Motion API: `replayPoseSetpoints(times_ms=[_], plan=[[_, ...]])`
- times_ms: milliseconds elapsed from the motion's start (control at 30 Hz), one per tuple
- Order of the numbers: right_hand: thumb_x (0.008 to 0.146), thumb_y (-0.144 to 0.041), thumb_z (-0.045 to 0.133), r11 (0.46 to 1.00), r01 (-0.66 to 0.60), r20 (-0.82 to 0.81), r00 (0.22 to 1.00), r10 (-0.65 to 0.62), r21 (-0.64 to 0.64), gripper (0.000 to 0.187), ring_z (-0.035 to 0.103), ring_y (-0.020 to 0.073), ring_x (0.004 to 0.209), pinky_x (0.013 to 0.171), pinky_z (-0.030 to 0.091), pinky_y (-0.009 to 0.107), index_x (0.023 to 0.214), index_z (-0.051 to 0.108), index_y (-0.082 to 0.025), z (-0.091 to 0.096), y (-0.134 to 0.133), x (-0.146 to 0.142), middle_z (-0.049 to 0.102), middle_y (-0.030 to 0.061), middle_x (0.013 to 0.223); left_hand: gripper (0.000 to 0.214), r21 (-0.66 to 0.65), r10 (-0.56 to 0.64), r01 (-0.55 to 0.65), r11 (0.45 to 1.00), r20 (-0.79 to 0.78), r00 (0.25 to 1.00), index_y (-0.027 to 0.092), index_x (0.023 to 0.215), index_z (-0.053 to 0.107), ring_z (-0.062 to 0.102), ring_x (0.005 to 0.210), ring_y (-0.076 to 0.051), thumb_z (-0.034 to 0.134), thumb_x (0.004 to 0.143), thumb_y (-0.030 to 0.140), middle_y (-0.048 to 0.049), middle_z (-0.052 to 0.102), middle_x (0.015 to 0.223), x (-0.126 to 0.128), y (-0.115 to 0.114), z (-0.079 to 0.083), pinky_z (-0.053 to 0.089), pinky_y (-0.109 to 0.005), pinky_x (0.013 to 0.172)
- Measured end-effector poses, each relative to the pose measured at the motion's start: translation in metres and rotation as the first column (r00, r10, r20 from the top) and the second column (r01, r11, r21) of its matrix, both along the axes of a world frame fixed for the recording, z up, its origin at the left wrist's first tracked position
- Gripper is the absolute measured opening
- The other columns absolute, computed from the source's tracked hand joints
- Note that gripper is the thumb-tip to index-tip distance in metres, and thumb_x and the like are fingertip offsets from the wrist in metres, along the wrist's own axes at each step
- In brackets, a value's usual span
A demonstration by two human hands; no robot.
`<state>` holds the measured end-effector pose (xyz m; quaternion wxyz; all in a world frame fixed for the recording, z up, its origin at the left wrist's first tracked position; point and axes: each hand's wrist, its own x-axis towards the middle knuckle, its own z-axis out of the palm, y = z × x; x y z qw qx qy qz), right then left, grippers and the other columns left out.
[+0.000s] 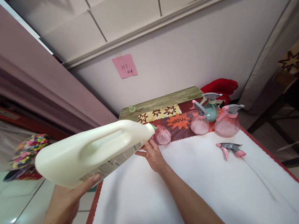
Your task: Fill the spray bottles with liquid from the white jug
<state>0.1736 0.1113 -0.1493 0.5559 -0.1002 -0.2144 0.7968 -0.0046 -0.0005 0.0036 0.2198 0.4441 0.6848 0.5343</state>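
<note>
A large pale cream jug [67,151] with a moulded handle and a printed label lies tilted in the air, its green spout at the mouth of a small round pink bottle [163,136]. My left hand [69,195] grips the jug's base from below, thumb on the label side. Up by the neck, my right hand [153,155] supports the jug from underneath; some of its fingers are hidden behind it. A loose grey and pink spray trigger [231,150] with a thin tube lies on the white tabletop [161,197].
Two pink spray bottles [200,124] and a green spray bottle [211,111] stand at the right back. A pale green cap [132,108] sits at the far edge. Behind rises a white wall with a pink note [125,66]. Colourful items [31,150] are at left.
</note>
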Motion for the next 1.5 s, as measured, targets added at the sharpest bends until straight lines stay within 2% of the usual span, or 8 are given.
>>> replayPoseSetpoints(times_ms=[233, 367, 633, 933, 1167, 1500], plan=[[0.086, -0.049, 0.073, 1.0, -0.001, -0.002, 1.0, 0.001, -0.014, 0.036, 0.065, 0.0154, 0.088, 0.083, 0.062, 0.038, 0.115, 0.067, -0.027, 0.0011, -0.0003, 0.0002, 0.069, 0.0013, 0.101, 0.085, 0.014, -0.027, 0.027, 1.0, -0.003, 1.0, 0.021, 0.131, 0.066, 0.064, 0.121, -0.032, 0.094, 0.05, 0.023, -0.0079, 0.079, 0.106, 0.0016, 0.0004, 0.0017, 0.057, -0.037, 0.095], [0.086, -0.049, 0.073, 1.0, -0.001, -0.002, 1.0, 0.001, -0.017, 0.038, 0.065, 0.0157, 0.088, 0.083, 0.062, 0.038, 0.117, 0.066, -0.027, 0.0017, 0.0005, 0.0003, 0.069, 0.0017, 0.102, 0.087, 0.01, -0.033, 0.033, 0.999, -0.001, 0.999, 0.021, 0.131, 0.066, 0.065, 0.12, -0.034, 0.094, 0.049, 0.024, -0.0085, 0.079, 0.105, 0.001, -0.0006, 0.0021, 0.057, -0.041, 0.095], [0.084, -0.05, 0.075, 1.0, -0.005, -0.013, 1.0, 0.005, -0.03, 0.038, 0.065, 0.0157, 0.088, 0.083, 0.061, 0.038, 0.114, 0.066, -0.027, 0.0035, 0.0007, 0.0012, 0.069, 0.001, 0.1, 0.082, -0.01, -0.014, 0.014, 1.0, 0.01, 1.0, 0.021, 0.124, 0.069, 0.065, 0.12, -0.034, 0.094, 0.046, 0.024, -0.0078, 0.078, 0.108, 0.0021, 0.0004, 0.0024, 0.057, -0.038, 0.095], [0.086, -0.05, 0.073, 1.0, -0.004, -0.01, 1.0, 0.004, -0.021, 0.038, 0.066, 0.0167, 0.089, 0.084, 0.061, 0.039, 0.115, 0.066, -0.027, 0.0024, -0.0001, 0.0008, 0.07, 0.0014, 0.101, 0.079, -0.037, 0.008, -0.008, 0.999, -0.005, 1.0, 0.021, 0.12, 0.071, 0.064, 0.12, -0.037, 0.094, 0.044, 0.027, -0.0077, 0.079, 0.103, 0.0095, 0.0005, 0.0085, 0.058, -0.042, 0.095], [0.087, -0.049, 0.072, 1.0, -0.001, -0.015, 1.0, 0.001, -0.01, 0.037, 0.066, 0.0162, 0.089, 0.085, 0.061, 0.039, 0.117, 0.066, -0.028, 0.0, -0.0007, -0.0002, 0.07, 0.0012, 0.102, 0.082, -0.018, -0.001, 0.001, 1.0, -0.014, 1.0, 0.02, 0.124, 0.069, 0.062, 0.124, -0.035, 0.094, 0.046, 0.026, -0.0079, 0.079, 0.107, 0.0085, 0.001, 0.0068, 0.058, -0.037, 0.094], [0.085, -0.051, 0.073, 1.0, -0.003, 0.0, 1.0, 0.003, -0.018, 0.039, 0.066, 0.0174, 0.09, 0.087, 0.06, 0.042, 0.115, 0.066, -0.027, 0.0026, -0.0001, 0.0012, 0.07, 0.0017, 0.101, 0.077, -0.026, 0.01, -0.011, 1.0, -0.032, 0.999, 0.024, 0.119, 0.072, 0.062, 0.125, -0.034, 0.094, 0.045, 0.029, -0.006, 0.079, 0.108, 0.0101, 0.0015, 0.0079, 0.055, -0.035, 0.097]])
